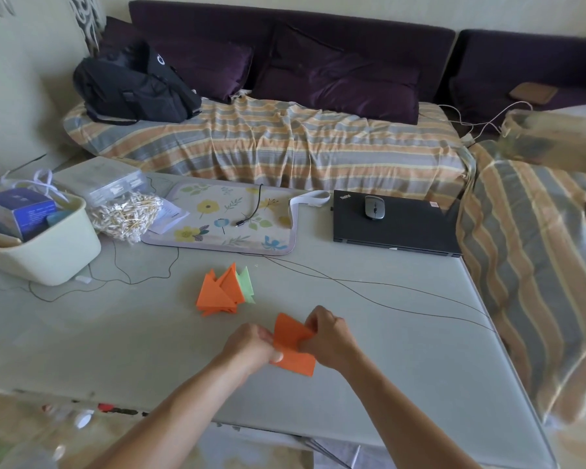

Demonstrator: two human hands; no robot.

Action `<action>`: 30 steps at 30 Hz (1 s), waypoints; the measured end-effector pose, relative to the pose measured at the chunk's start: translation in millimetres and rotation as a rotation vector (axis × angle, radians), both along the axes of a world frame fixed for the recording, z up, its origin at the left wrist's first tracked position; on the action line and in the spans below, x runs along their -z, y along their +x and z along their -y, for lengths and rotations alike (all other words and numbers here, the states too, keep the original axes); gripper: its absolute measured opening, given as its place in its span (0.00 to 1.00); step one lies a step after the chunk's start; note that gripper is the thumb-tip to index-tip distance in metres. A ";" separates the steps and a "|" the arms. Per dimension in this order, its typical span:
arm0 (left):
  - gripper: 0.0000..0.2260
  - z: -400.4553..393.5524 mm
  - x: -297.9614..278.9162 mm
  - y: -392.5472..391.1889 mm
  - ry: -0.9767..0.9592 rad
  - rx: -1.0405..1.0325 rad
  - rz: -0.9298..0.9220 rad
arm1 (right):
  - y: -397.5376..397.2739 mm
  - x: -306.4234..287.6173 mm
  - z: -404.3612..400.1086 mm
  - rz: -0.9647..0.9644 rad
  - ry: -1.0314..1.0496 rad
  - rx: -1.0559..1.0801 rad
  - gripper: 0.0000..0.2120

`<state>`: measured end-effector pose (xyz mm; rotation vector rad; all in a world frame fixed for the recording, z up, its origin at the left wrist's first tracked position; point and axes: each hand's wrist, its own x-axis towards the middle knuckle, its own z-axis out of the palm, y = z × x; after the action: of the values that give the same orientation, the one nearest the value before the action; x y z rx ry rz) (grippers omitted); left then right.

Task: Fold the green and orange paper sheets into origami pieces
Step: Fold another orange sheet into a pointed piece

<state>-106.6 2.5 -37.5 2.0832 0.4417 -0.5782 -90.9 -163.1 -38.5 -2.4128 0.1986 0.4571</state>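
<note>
Both hands are on the orange sheet [293, 346] at the near middle of the pale grey worktop [369, 333]: the left hand [251, 345] has a pinching grip on the sheet's left edge, thumb on top, and the right hand [330, 336] has its fingers curled over the right side, holding a folded flap. The sheet's lower corner touches the worktop while its upper part stands tilted between the hands. Just beyond, toward the middle, sits a pile of folded orange triangles [219, 292] with a green folded piece [246, 286] tucked against its right side. Thin dark wires [352, 282] trail across the surface from left to right. On the far left stands a cream plastic bin [48, 255] holding a blue box [21, 208], and beside it lies a clear bag of cotton swabs [126, 213]. Further right lies a floral mat [224, 221] with a short black cable [252, 211] on it, then a closed black laptop [400, 225] with a grey mouse [374, 207] resting on its lid. Beyond the worktop runs a sofa [285, 140] under an orange-and-grey striped cover, with dark purple cushions [339, 82] along its back and a black backpack [132, 86] lying at its left end. The striped cover carries on down the right side of the scene.
</note>
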 end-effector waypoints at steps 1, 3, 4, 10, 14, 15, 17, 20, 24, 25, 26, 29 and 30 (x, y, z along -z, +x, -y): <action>0.09 -0.5 0.9 1.0 -0.005 -0.026 0.012 | 0.6 -1.8 0.1 -0.001 0.066 0.017 0.15; 0.07 -1.7 0.0 3.0 -0.011 -0.073 0.043 | 2.3 -3.9 1.6 0.005 0.175 0.060 0.16; 0.07 -2.5 -1.7 4.1 -0.011 -0.082 0.055 | 3.1 -4.9 2.5 0.011 0.221 0.085 0.17; 0.06 -6.4 -9.6 7.4 -0.110 -0.149 0.052 | 8.6 -11.7 5.6 0.063 0.366 0.244 0.15; 0.06 -6.6 -13.2 5.2 -0.169 -0.144 0.087 | 10.7 -13.4 9.9 0.099 0.365 0.282 0.08; 0.07 -7.0 -14.1 5.2 -0.175 -0.144 0.101 | 10.2 -14.4 10.3 0.102 0.367 0.281 0.10; 0.07 -7.9 -18.0 4.2 -0.177 -0.163 0.130 | 9.4 -14.4 10.5 0.097 0.372 0.276 0.11; 0.08 -8.0 -24.8 2.7 -0.172 -0.195 0.138 | 8.0 -17.0 8.1 0.102 0.377 0.234 0.09; 0.11 -5.0 -33.5 0.1 -0.205 -0.220 0.146 | 7.0 -22.1 7.4 0.129 0.392 0.165 0.11; 0.11 -4.9 -33.6 0.3 -0.217 -0.233 0.171 | 7.4 -22.1 7.7 0.137 0.395 0.148 0.12; 0.10 -4.7 -33.4 0.9 -0.229 -0.248 0.196 | 8.0 -20.8 8.5 0.143 0.407 0.137 0.12; 0.07 -4.5 -33.1 2.6 -0.258 -0.279 0.254 | 8.9 -19.6 10.4 0.151 0.464 0.165 0.10; 0.07 -4.4 -31.9 2.8 -0.260 -0.282 0.264 | 8.5 -20.2 11.1 0.154 0.484 0.178 0.10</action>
<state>-103.8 6.9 -5.6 1.7768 0.4693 -0.1792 -82.4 -174.2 -18.3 -1.9252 0.2059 0.2051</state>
